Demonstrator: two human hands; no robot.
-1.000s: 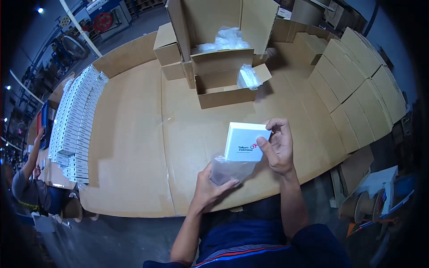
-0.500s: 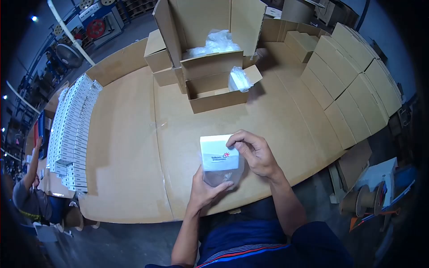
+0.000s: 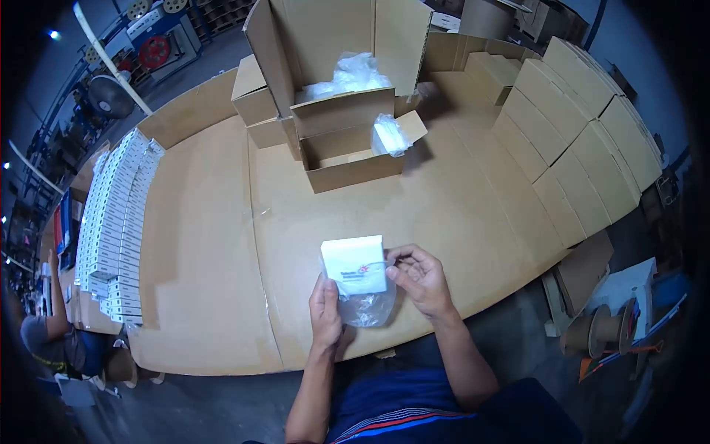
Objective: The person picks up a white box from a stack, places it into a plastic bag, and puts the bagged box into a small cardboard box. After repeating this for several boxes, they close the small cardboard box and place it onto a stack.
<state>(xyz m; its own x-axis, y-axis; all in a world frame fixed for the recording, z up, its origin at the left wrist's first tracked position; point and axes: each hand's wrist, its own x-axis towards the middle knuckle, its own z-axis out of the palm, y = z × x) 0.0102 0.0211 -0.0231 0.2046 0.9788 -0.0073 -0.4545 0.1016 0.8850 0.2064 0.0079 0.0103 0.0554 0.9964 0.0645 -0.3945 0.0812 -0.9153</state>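
A small white box (image 3: 353, 260) with a red and dark logo sits partly inside a clear plastic bag (image 3: 367, 309), near the table's front edge. My left hand (image 3: 325, 311) grips the bagged box at its lower left side, thumb on the front. At the box's right side, my right hand (image 3: 420, 277) pinches the edge of the bag between thumb and forefinger. Beyond them stands an open cardboard box (image 3: 355, 176), with a plastic-wrapped white packet (image 3: 390, 136) at its right end.
Stacked small white boxes (image 3: 118, 222) line the table's left side. Brown cartons (image 3: 584, 140) are piled on the right. A tall open carton (image 3: 333, 37) holding plastic bags (image 3: 355, 74) stands at the back. A person (image 3: 52, 325) sits at far left.
The white box and both hands have come lower in view. My right hand has moved from the box's top right corner to the bag's edge. The view has shifted slightly.
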